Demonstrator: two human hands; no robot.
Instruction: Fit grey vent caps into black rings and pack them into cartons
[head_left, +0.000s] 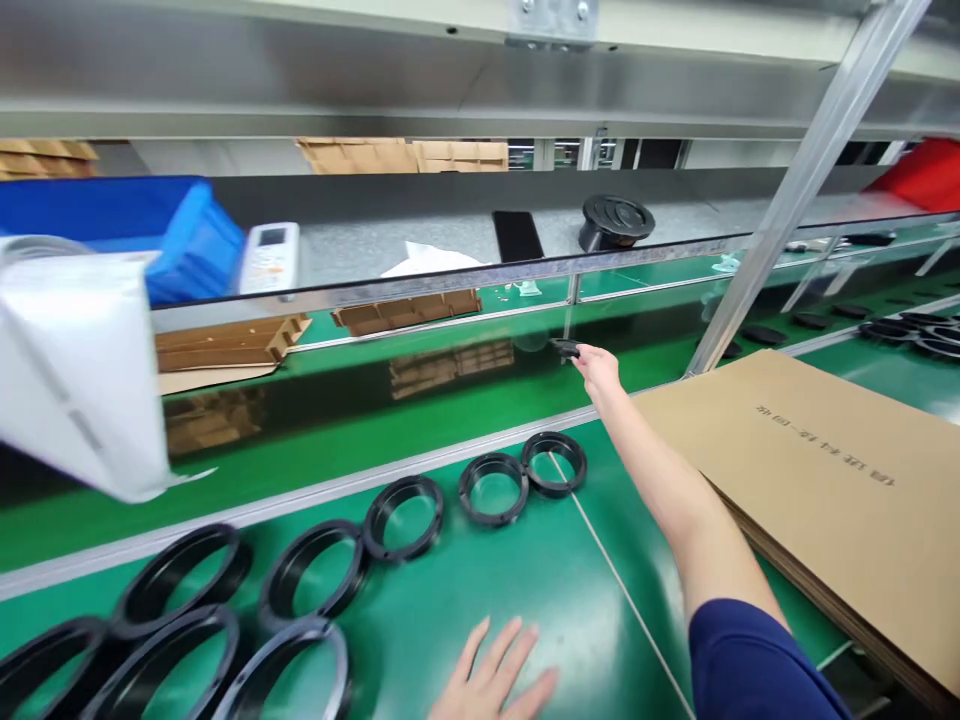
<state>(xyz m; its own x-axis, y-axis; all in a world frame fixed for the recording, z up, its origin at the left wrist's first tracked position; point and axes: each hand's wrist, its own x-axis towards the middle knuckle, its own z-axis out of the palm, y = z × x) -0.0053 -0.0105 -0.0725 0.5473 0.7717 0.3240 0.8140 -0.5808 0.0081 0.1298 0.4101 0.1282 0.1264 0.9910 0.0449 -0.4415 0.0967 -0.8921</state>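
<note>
My right hand (598,370) reaches far forward, its fingers closed on a thin black disc (564,347) above the green conveyor belt (420,410). My left hand (491,685) is low in the view with fingers spread over the green tabletop (480,590); it holds nothing. Ahead of it, black rings (553,464) form a slanting row that runs down to the left. Several more black rings (289,668) cluster in the lower left corner. Some detail of the disc is hidden by my fingers.
Flat cardboard sheets (817,450) are stacked at right, beside a slanted metal post (810,180). A shelf above the belt carries a blue bin (199,235), a black phone-like slab (517,236) and a round black vent (616,220). A white bag (82,370) hangs at left.
</note>
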